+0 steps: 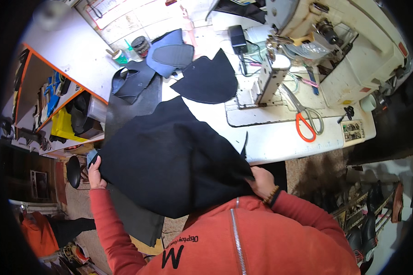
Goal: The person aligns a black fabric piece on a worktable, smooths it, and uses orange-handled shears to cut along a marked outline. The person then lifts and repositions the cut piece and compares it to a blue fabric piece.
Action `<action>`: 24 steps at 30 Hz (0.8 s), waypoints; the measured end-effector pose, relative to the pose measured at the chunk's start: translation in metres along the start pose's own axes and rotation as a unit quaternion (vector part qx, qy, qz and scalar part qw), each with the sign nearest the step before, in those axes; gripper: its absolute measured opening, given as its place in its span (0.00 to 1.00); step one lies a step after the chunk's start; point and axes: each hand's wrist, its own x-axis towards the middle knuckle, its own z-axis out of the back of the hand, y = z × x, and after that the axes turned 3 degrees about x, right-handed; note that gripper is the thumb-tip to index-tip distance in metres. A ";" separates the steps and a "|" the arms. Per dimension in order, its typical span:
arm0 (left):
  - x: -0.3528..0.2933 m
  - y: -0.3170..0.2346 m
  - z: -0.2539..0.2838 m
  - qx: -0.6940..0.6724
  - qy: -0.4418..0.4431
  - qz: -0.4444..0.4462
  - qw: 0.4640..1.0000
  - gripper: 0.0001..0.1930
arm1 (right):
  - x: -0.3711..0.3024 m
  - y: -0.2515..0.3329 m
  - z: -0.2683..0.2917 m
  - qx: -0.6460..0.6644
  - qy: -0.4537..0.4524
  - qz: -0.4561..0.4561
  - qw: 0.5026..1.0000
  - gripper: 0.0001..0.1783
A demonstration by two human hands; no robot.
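A large piece of black fabric [156, 156] is stretched out before my chest, covering the table's near edge. At its left edge my left hand [96, 175] grips it, thumb upward, with a bit of light blue material [92, 156] showing beside the fingers. My right hand [262, 182], with a beaded bracelet at the wrist, is closed on the fabric's right corner. Just beyond lies a cut black piece [209, 78] with a notched top edge. Blue-and-black shaped pieces [172, 54] and a folded dark piece [133, 81] lie farther left.
A sewing machine [273, 75] stands at the right of the white table [275, 149]. Orange-handled scissors [305, 123] lie beside it. At the back are a dark jar [140, 45] and a black power adapter [237, 39]. Orange-edged shelves [55, 103] fill the left; shoes [369, 220] stand on a right-hand rack.
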 end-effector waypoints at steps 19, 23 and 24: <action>-0.053 0.035 0.047 0.031 0.089 -0.067 0.993 0.15 | 0.036 -0.003 0.115 0.297 0.087 -0.086 0.947 0.12; -0.054 0.042 0.020 0.098 0.028 -0.081 0.992 0.14 | 0.042 0.006 0.140 0.233 0.044 -0.058 0.970 0.08; -0.052 0.045 0.017 0.103 0.010 -0.078 0.992 0.13 | 0.051 0.010 0.135 0.255 0.028 -0.044 0.965 0.08</action>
